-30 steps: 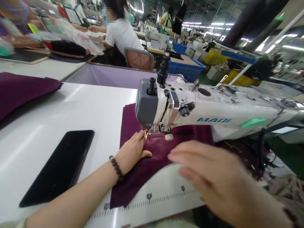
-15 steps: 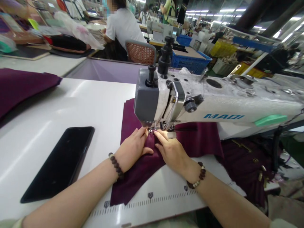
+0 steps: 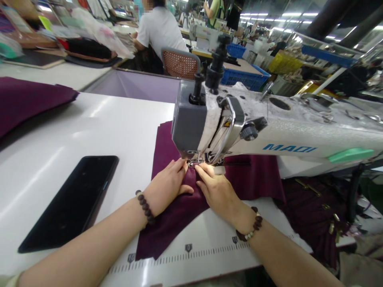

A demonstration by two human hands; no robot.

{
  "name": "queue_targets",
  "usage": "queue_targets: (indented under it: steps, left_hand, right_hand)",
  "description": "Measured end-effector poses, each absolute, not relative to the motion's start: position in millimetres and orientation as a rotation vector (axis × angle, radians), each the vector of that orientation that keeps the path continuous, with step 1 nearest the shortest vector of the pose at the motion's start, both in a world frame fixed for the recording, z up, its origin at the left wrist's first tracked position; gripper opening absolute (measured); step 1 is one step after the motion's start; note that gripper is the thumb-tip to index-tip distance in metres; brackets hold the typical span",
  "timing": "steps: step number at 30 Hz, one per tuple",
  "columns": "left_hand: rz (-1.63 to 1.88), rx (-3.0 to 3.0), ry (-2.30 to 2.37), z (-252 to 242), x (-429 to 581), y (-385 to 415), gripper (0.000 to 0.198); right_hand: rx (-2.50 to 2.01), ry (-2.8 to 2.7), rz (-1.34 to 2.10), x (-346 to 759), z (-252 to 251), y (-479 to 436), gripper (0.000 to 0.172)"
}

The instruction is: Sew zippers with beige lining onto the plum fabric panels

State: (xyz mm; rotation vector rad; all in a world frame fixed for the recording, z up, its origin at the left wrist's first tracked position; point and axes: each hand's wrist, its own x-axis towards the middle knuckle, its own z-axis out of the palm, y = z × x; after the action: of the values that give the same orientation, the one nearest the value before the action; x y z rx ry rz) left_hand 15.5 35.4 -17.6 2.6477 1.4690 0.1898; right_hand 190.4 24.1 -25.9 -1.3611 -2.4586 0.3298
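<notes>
A maroon fabric piece (image 3: 172, 223) lies flat under the head of a white-and-grey sewing machine (image 3: 191, 119). My left hand (image 3: 169, 183) rests on the fabric just left of the presser foot (image 3: 191, 164), fingers stretched forward and thumb out to the side. On the right of the foot, my right hand (image 3: 220, 189) presses the cloth with extended fingers, the fingertips close to the needle area. Both hands lie flat on the fabric rather than gripping it. The stitching point is lit by a small lamp and partly covered by the machine head.
A black phone (image 3: 72, 199) lies on the white table left of my arm. More maroon fabric (image 3: 32, 103) sits at the far left. Dark maroon pieces with zipper pulls (image 3: 314, 215) hang at the right. A person in a white shirt (image 3: 163, 32) sits beyond the table.
The camera view has shifted slightly, so the machine appears a little further right. Both hands stay beside the presser foot, and the fabric shows hardly any movement.
</notes>
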Motion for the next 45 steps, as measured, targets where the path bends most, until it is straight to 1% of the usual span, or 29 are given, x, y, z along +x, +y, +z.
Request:
queue_targets:
  steps: [8, 15, 23, 28, 37, 41, 45]
  left_hand:
    - [0.227, 2.596, 1.464, -17, 16, 36, 0.060]
    - [0.187, 2.606, 1.483, -20, 16, 36, 0.065]
    - [0.218, 2.588, 1.478, -19, 17, 36, 0.061]
    - [0.257, 2.574, 1.475, -19, 16, 38, 0.059]
    - [0.189, 2.669, 1.481, -18, 18, 34, 0.061]
    - [0.235, 2.713, 1.471, -26, 17, 31, 0.062]
    - [0.236, 2.708, 1.463, -28, 17, 32, 0.063]
  right_hand:
    - [-1.381, -2.484, 0.301, 189, -24, 23, 0.042]
    - [-1.359, -2.466, 0.291, 188, -25, 23, 0.042]
    - [-1.364, -2.478, 0.191, 187, -29, 22, 0.042]
    - [-1.352, -2.475, 0.209, 186, -28, 23, 0.041]
    - [-1.359, -2.445, 0.338, 188, -23, 23, 0.045]
    - [-1.334, -2.436, 0.331, 188, -23, 24, 0.047]
    - [-1.328, -2.462, 0.296, 187, -22, 24, 0.045]
